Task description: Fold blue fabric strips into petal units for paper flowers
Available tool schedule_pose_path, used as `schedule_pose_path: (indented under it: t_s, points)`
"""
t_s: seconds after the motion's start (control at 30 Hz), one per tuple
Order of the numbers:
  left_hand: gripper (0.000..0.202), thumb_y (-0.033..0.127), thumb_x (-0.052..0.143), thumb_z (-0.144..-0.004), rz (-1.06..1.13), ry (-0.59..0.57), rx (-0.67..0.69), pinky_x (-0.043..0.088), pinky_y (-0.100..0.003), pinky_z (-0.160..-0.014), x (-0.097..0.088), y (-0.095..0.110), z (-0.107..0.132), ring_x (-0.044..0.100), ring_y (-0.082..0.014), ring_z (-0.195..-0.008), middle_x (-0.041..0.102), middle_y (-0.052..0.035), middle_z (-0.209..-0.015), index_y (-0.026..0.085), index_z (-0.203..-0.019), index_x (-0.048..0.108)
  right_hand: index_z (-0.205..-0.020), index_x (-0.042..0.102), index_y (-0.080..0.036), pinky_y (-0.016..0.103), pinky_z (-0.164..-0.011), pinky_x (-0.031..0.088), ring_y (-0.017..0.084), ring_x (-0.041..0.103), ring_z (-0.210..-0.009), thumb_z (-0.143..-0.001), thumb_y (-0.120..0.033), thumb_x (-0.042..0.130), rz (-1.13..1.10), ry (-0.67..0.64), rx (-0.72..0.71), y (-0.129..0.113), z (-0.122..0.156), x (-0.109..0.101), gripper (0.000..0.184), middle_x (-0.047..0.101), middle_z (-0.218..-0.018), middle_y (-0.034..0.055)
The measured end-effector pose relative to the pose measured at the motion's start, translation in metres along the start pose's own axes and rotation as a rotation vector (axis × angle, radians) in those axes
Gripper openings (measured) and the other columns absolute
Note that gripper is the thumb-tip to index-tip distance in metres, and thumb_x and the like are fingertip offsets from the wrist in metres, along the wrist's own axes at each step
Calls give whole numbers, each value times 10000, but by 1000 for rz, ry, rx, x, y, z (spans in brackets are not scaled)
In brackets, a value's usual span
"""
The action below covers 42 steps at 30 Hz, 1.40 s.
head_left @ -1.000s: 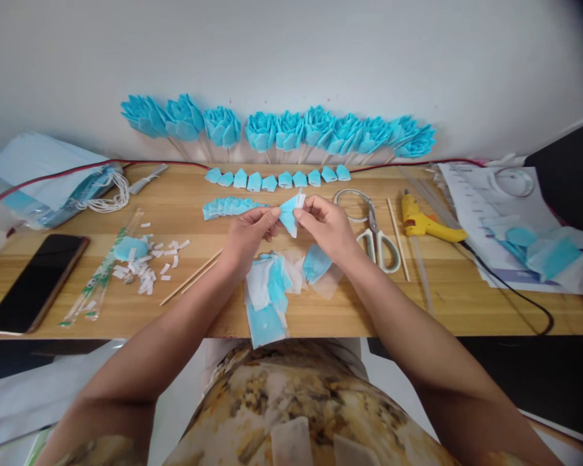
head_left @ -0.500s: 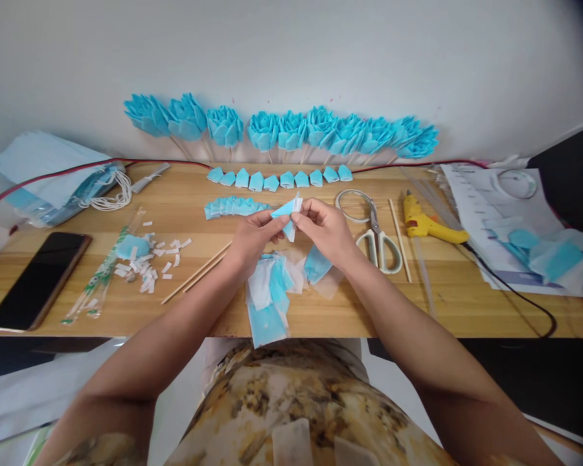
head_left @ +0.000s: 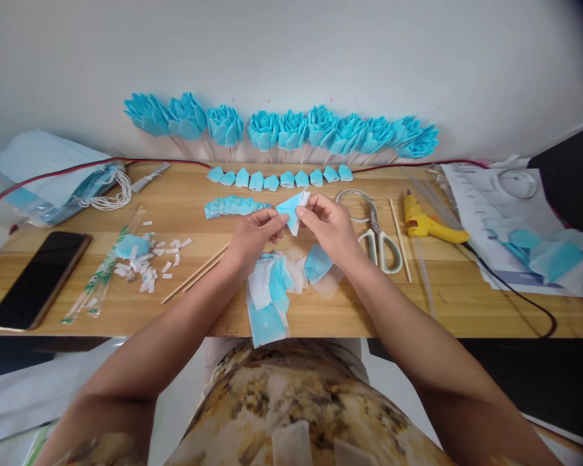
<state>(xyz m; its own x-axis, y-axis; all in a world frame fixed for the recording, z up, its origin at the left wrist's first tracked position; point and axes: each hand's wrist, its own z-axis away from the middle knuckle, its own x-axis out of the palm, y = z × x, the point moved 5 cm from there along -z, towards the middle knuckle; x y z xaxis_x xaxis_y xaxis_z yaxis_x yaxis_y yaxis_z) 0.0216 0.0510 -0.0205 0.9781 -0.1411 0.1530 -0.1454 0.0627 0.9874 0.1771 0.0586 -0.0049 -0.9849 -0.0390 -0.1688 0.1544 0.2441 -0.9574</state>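
Together, the left hand (head_left: 253,237) and right hand (head_left: 331,228) pinch one folded blue-and-white fabric piece (head_left: 292,208) above the bench (head_left: 447,285), near the scissors (head_left: 379,241).

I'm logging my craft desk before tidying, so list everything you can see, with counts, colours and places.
flowers: about ten, blue, on sticks against the wall
folded petals: about ten, blue, row at table's back
petal strip: one, blue, below that row
cut sheets: pile, blue and white, front edge
scissors: one, white handles, right of hands
glue gun: one, yellow, right of scissors
skewers: two, wooden, left of hands
scraps: many, white, left
phone: one, black, far left
table: one, wooden
folded piece: one, blue, between both hands
left hand: grip pinching the piece
right hand: grip pinching the piece
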Motion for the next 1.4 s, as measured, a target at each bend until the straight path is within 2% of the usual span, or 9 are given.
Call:
schedule_pose_path:
  t_s: [0.3,0.43,0.57,0.7,0.8,0.93,1.07,1.27,1.4]
  points:
    - [291,395,796,-723,44,-11,-34,418,-220,-555,1,-4,-1,522,-89,-554,601,15,-575,179,-651,616,-721,561,-213,271,-602,384,110,482,-618,-835,-340,668,-14,1,16,4,-2,-1,201,542,-637,-38]
    - [308,437,787,-726,99,44,-51,424,-218,-552,-2,-5,-2,553,-93,-578,631,1,-627,176,-678,632,-721,566,-214,271,-596,383,107,471,-605,-837,-333,663,0,-9,12,1,-2,0,192,544,-636,-38]
    - [229,370,774,-736,126,76,-35,427,-218,-555,-4,-2,-2,550,-88,-578,650,1,-655,172,-705,664,-737,577,-213,276,-613,394,113,491,-626,-836,-341,665,-5,-3,14,2,-2,0,184,557,-658,-33]
    - [193,325,792,-712,144,69,-42,430,-219,-561,-4,-1,-1,561,-93,-589,660,1,-660,169,-743,682,-740,578,-215,279,-619,400,116,496,-630,-839,-352,666,-4,-5,16,4,-2,0,190,558,-654,-33]
    - [242,373,807,-709,136,38,-51,440,-225,-576,-2,-2,-1,587,-108,-624,653,5,-659,177,-797,697,-735,574,-216,279,-614,398,118,496,-627,-840,-354,667,5,-13,19,3,-1,0,197,561,-649,-32]
    - [310,454,801,-724,49,16,-27,444,-232,-597,-1,-4,-1,553,-96,-593,625,5,-613,171,-691,678,-729,556,-218,276,-605,390,113,471,-622,-839,-376,675,-23,-50,30,4,1,4,226,532,-650,-38]
    - [308,430,805,-705,15,49,12,427,-237,-577,-3,-4,-2,517,-91,-547,599,12,-551,172,-611,666,-711,527,-213,272,-608,366,107,446,-627,-841,-395,686,-31,-88,17,3,2,7,274,495,-653,-45]
    - [253,399,795,-684,20,56,-5,422,-250,-570,-3,-3,-3,513,-99,-535,606,8,-543,183,-607,690,-696,517,-209,270,-622,353,106,417,-651,-833,-488,708,-35,-89,29,0,1,3,364,465,-672,-45]
    - [254,399,803,-681,-5,35,-17,425,-258,-566,-1,-2,-2,504,-104,-533,589,12,-533,189,-597,686,-721,562,-212,274,-635,381,117,459,-665,-814,-471,715,-40,-54,40,1,0,2,314,506,-673,-39]
